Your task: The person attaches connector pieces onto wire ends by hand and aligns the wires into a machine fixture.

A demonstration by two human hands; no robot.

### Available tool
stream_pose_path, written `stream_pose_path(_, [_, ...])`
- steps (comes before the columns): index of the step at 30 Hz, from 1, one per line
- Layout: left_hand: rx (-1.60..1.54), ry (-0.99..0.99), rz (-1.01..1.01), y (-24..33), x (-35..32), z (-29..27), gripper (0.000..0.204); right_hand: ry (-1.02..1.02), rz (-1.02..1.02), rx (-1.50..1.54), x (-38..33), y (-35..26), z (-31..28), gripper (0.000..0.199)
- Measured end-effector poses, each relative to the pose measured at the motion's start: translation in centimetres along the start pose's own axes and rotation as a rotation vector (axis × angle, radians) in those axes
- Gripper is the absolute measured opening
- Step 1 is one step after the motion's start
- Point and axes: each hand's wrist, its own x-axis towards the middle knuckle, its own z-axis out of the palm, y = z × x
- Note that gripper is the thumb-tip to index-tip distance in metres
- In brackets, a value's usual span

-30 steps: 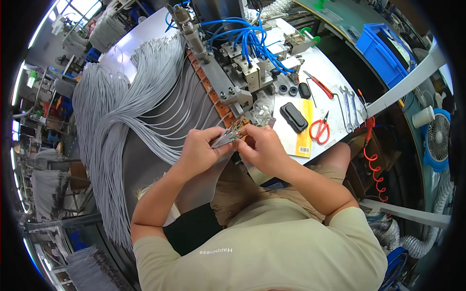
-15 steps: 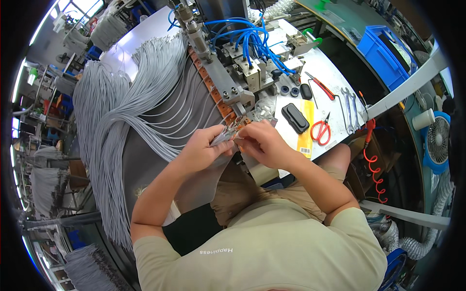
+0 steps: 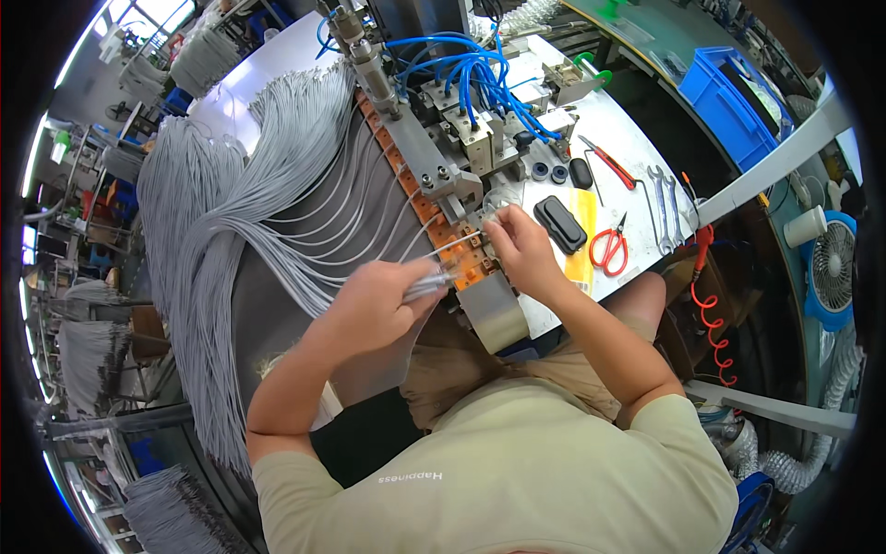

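Seating a grey cable [image 3: 443,246] in the orange fixture [image 3: 459,242]: your right hand [image 3: 519,247] pinches its end, your left hand [image 3: 374,305] clasps spare cables [image 3: 423,286]; next, press home.

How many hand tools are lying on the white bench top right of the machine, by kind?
Scissors, red-handled: 1
Pliers, red-handled: 1
Wrenches, bare metal: 2
Total: 4

A small bunch of thin grey wires [image 3: 426,284] pokes out of the left hand [image 3: 374,305], pointing right. One grey wire [image 3: 454,242] lies across the orange holder [image 3: 461,258], its end pinched by the right hand [image 3: 521,249].
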Motion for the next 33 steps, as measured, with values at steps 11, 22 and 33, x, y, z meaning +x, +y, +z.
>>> stream_pose_path(11, [0.220,0.222,0.254,-2.3,1.4,2.6,0.020,-0.052,0.178,0.048,0.7,-0.2,-0.1,0.021])
stream_pose_path(22, [0.507,0.290,0.089,-3.2,1.2,2.9,0.017,-0.027,0.122,0.045,0.2,-0.5,-0.1,0.021])
stream_pose_path(33, [0.523,0.383,0.149,-3.4,1.7,3.1,0.010,-0.123,0.290,0.035,1.2,-0.5,-0.8,0.020])
